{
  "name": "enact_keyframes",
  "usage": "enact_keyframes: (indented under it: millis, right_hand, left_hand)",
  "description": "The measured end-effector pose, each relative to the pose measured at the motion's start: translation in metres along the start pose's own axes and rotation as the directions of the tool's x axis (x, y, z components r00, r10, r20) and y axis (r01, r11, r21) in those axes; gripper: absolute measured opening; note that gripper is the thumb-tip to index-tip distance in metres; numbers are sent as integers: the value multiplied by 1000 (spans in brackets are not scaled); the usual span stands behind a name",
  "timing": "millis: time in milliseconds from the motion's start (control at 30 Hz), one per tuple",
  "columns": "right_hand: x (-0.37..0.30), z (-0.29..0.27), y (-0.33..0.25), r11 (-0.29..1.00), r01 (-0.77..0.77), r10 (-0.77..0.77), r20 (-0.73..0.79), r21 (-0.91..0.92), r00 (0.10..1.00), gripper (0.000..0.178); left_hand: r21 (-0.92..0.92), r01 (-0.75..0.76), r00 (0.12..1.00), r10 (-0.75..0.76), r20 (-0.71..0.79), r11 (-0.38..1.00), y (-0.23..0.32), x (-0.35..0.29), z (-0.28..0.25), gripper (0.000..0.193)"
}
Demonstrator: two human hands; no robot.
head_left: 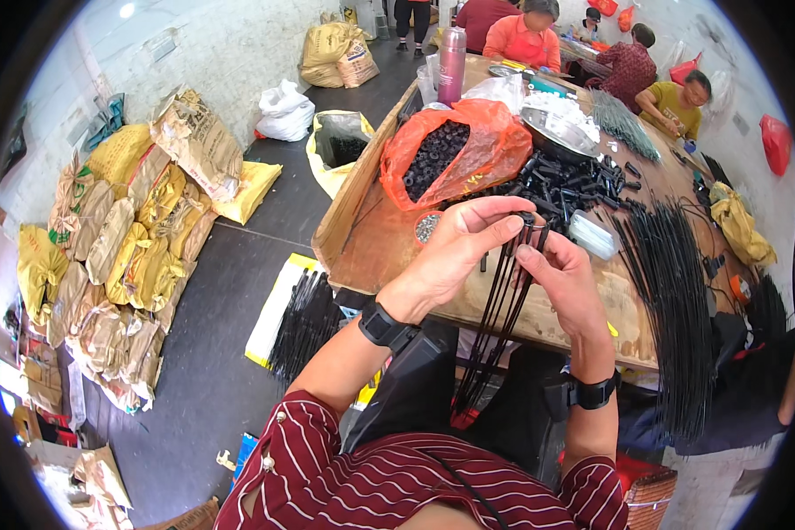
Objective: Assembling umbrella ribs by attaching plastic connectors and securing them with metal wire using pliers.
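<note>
Over the table's near edge, my left hand [468,237] pinches a small round black hub [527,218] between thumb and fingers. Several long thin black umbrella ribs [495,309] hang from it down between my legs. My right hand [558,276] is closed on the ribs just below the hub, its thumb and fingers pressed together around them. Behind my hands lies a pile of short black tubes [579,185]. A red plastic bag [495,146] beside it spills black ring-shaped parts [436,157]. A small dish of metal bits [427,227] sits by my left wrist.
Long black ribs [676,309] overhang the wooden table [371,238] at right. A clear plastic packet [594,235] lies near my right hand. More ribs [305,322] stand floor-side at left, before stacked sacks [132,238]. Other people [677,102] sit around the table's far side.
</note>
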State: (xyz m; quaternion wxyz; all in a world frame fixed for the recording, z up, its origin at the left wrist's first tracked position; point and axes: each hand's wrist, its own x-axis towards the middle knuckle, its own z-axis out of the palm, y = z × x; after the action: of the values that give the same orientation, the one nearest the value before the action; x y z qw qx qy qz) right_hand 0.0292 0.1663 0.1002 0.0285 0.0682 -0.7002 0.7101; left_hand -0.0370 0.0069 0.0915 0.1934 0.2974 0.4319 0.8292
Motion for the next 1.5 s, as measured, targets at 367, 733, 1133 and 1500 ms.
enact_keyframes:
  millis: [367,733,1133,1500]
  right_hand:
    - [-2,4,3,996,48,-48,-4,71,999,11]
    - [0,7,4,990,39,-34,-41,133,999,12]
    - [-8,16,-9,1000,-15,15,-18,-3,1000,14]
    - [-5,21,5,998,67,-68,-65,-22,996,8]
  left_hand:
    - [-162,65,998,-62,24,985,-6,0,-4,32]
    - [155,72,997,-67,-38,985,7,1,0,31]
    - [593,-26,999,47,-21,805,37,-6,-2,27]
    - [496,-42,998,59,-17,867,21,-10,1,29]
